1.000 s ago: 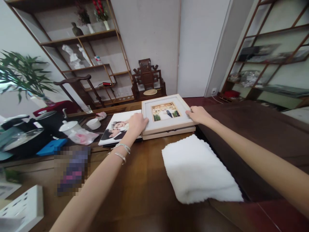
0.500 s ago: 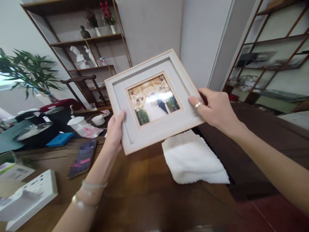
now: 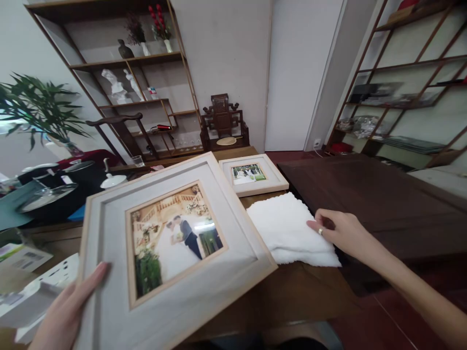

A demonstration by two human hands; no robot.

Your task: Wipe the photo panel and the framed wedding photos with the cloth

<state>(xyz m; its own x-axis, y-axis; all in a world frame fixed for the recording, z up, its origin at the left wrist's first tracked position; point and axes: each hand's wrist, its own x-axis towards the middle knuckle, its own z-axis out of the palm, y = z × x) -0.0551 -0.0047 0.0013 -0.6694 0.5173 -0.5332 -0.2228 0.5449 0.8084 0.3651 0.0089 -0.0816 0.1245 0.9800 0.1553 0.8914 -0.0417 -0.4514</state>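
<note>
My left hand [image 3: 62,311] grips the lower left corner of a white picture frame [image 3: 171,287] with a pale wood edge and a wedding photo inside. The frame is held up close to me, tilted. My right hand [image 3: 337,231] rests on the right edge of a folded white cloth [image 3: 286,228] that lies on the brown wooden table [image 3: 302,296]; its fingers are loosely curled, a ring on one. A second, like frame [image 3: 253,173] lies flat on the table behind the cloth.
At left stand pots with glass lids [image 3: 47,192], a white teapot [image 3: 113,181], a white box [image 3: 47,287] and a leafy plant [image 3: 36,107]. Open shelves with figurines line the back wall [image 3: 127,82]. A dark low table [image 3: 365,199] runs along the right.
The frame, lifted off the stack with both hands, has come down and toward me on the left. My right hand let go of it and dropped onto the cloth.
</note>
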